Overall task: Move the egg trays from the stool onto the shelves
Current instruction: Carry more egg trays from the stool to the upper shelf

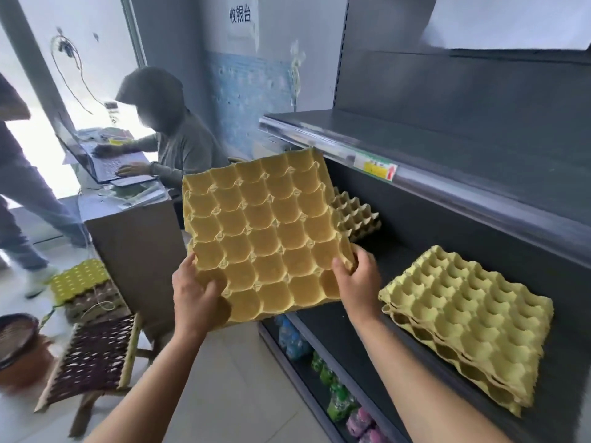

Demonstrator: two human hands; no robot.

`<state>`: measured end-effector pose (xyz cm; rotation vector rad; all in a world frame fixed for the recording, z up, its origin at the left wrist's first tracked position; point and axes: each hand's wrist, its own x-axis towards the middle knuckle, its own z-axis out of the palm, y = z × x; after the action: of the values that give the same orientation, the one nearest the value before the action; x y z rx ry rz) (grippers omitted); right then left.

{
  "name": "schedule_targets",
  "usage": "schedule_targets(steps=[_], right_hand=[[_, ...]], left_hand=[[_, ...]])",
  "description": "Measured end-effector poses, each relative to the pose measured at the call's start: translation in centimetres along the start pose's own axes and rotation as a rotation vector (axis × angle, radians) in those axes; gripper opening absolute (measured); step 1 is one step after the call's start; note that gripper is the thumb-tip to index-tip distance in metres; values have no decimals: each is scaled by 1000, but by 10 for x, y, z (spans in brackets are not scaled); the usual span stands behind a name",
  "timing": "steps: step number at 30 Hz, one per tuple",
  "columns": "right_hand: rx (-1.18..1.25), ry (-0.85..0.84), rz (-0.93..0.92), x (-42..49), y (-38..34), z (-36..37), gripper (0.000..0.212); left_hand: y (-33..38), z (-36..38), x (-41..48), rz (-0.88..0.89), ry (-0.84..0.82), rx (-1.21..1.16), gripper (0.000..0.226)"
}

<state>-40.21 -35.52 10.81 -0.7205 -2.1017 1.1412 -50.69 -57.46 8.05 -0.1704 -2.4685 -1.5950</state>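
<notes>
At nine o'clock the woven stool (92, 356) stands bare. The left hand (196, 302) and right hand (358, 279) each have a grip closed on the near edge of an empty yellow egg tray (265, 231), tilted before the shelf (345, 327). At three o'clock, a stack of empty trays (467, 324) lies on that shelf.

A paper sign (240, 17) on the wall was printed "收银台". The shelf-edge label (375, 167) bore a red arrow; its text was unreadable.
</notes>
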Motion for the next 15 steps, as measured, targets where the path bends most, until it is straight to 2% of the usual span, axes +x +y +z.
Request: schedule_targets(steps=[5, 10, 15], right_hand=[[7, 153, -104, 52, -49, 19, 63], [-146, 290, -219, 118, -84, 23, 45], [-212, 371, -268, 179, -107, 19, 42]], left_hand=[[33, 9, 90, 91, -31, -107, 63], [80, 38, 178, 162, -155, -143, 68], [131, 66, 249, 283, -180, -130, 66]])
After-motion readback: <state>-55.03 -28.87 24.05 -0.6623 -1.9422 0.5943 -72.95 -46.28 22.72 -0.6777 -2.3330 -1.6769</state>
